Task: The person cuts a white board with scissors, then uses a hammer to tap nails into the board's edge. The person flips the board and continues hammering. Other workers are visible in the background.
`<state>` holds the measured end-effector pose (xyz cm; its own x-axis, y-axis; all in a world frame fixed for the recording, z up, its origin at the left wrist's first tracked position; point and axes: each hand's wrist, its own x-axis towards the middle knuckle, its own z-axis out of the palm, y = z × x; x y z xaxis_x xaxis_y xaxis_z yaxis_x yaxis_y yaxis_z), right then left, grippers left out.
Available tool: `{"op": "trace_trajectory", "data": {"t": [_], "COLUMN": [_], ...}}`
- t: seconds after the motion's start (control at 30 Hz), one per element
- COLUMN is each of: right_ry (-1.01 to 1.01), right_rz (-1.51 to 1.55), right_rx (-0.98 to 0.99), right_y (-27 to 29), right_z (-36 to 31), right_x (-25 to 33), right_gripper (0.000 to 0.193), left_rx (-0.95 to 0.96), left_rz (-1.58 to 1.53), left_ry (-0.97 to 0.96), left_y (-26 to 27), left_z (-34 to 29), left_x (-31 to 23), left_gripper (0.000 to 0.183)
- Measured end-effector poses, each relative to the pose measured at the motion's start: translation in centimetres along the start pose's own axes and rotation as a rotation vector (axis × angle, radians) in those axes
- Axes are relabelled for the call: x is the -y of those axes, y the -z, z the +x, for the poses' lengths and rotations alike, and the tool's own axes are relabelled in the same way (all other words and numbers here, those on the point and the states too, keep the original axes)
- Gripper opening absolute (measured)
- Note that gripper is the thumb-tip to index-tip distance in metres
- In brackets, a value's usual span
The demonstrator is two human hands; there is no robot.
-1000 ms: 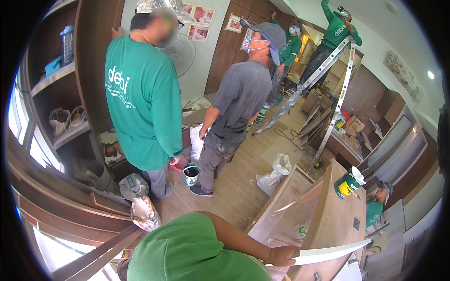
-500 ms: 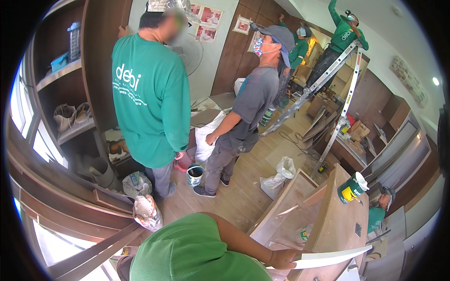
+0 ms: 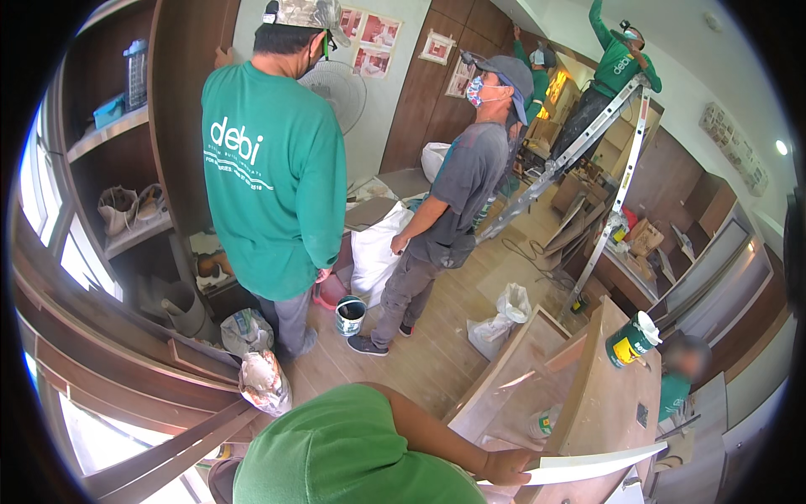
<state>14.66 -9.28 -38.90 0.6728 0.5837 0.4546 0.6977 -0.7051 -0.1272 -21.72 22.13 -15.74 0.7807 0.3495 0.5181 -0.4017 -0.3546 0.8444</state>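
My left hand [image 3: 507, 467], at the end of a bare forearm coming out of a green sleeve [image 3: 336, 445], reaches across the lower middle of the view. Its fingers are closed round the near end of a long, thin white strip [image 3: 596, 467], which stretches off to the right. The hand is beside a pale wooden cabinet carcass [image 3: 617, 395]. On top of the cabinet stands an opened green-and-yellow paint tub [image 3: 631, 339] with a whitish rim. A second small tub [image 3: 544, 422] sits lower, inside the carcass. My right hand does not show.
A person in green [image 3: 273, 168] and one in grey [image 3: 470, 168] stand ahead, near a bucket [image 3: 350, 316] and white sacks [image 3: 374, 252]. Another works on a stepladder [image 3: 625, 160]; one crouches right [image 3: 673, 395]. Filled bags [image 3: 264, 382], cables [image 3: 537, 260] and dark boards [image 3: 168, 449] lie around.
The person in grey has shifted slightly right. The capped person in green has turned their head, and the person crouching at right has moved theirs. My left hand stays on the white strip.
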Motion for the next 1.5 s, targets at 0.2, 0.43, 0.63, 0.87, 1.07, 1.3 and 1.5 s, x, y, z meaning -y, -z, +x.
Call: {"op": "trace_trajectory", "data": {"t": [0.2,0.43,0.63,0.87,1.07,1.3,1.5], "right_ry": [0.133,0.155,0.183,0.031,0.064,0.082,0.127], "right_rz": [-0.091,-0.118,-0.202,-0.179,-0.267,-0.333,-0.473], "right_rx": [-0.148,-0.155,-0.172,0.131,0.202,0.256,0.295], "right_y": [-7.2,-9.1,-6.1,5.8,11.1,12.7,11.5], "right_z": [-0.5,-0.1,1.0,1.8,2.4,2.0,2.1], "right_x": [-7.4,-7.7,-8.5,3.9,7.8,10.7,10.2], "right_gripper": [0.038,0.037,0.037,0.035,0.033,0.032,0.024], "left_rx": [-0.031,-0.064,-0.076,-0.052,-0.05,-0.036,-0.036], "left_rz": [-0.055,-0.024,-0.045,-0.034,-0.04,-0.069,-0.057], "left_ry": [-0.045,-0.077,-0.089,-0.045,-0.058,-0.024,-0.008], "left_y": [0.4,-0.2,-0.2,-0.3,0.0,0.1,-0.1], "left_z": [-0.2,-0.4,0.0,-0.3,0.0,0.0,-0.1], "left_x": [-0.7,0.3,0.7,1.0,0.6,0.6,1.5], "left_gripper": [0.075,0.075,0.071,0.07,0.07,0.07,0.069]}}
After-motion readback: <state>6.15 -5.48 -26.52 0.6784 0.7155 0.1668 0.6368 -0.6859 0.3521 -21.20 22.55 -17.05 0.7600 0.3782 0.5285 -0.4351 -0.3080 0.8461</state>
